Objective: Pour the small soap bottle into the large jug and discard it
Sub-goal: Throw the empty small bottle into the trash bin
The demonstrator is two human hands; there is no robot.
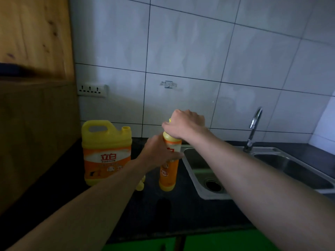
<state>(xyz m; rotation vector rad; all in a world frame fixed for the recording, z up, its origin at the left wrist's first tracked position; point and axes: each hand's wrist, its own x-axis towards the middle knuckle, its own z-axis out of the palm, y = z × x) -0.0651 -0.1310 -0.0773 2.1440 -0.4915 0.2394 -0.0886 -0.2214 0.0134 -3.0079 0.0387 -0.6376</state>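
A small yellow-and-orange soap bottle (168, 175) stands upright on the dark counter (181, 211), just left of the sink. My left hand (159, 153) grips its body around the middle. My right hand (184, 124) is curled over the bottle's top, hiding the cap. The large yellow jug (106, 153) with an orange label stands to the left, its spout uncovered. A small yellow object (140, 185), perhaps the jug's cap, lies on the counter by the jug, partly behind my left forearm.
A steel double sink (199, 165) with a drain sits to the right, a chrome faucet (253, 127) behind it. A wooden cabinet (34, 105) stands at the left. A wall socket (91, 90) and a small hook (168, 84) are on the tiled wall.
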